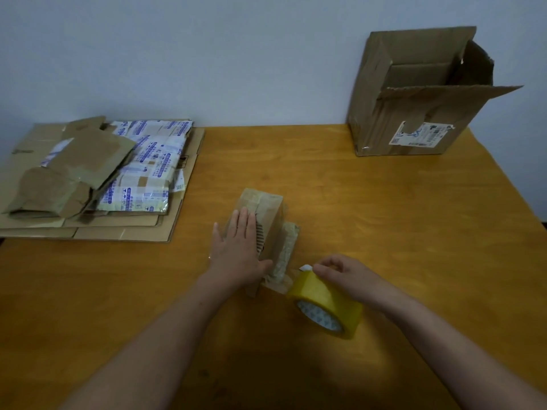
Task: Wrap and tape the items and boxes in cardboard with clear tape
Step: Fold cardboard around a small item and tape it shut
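Tape roll point(325, 301) pinched by right hand point(344, 276); left hand point(236, 247) flat on cardboard bundle point(270, 218).

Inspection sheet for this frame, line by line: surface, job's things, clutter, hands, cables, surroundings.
Surface: orange-brown wooden table.
Job's things: cardboard-wrapped bundle mid-table; tape roll at its near right end; flattened cardboard stack far left, printed sheets on top.
Clutter: open box, far right, flaps up, label on its side.
Hands: left hand flat on the bundle; right hand holds the tape roll at its top.
Cables: nothing seen.
Surroundings: plain pale wall behind.
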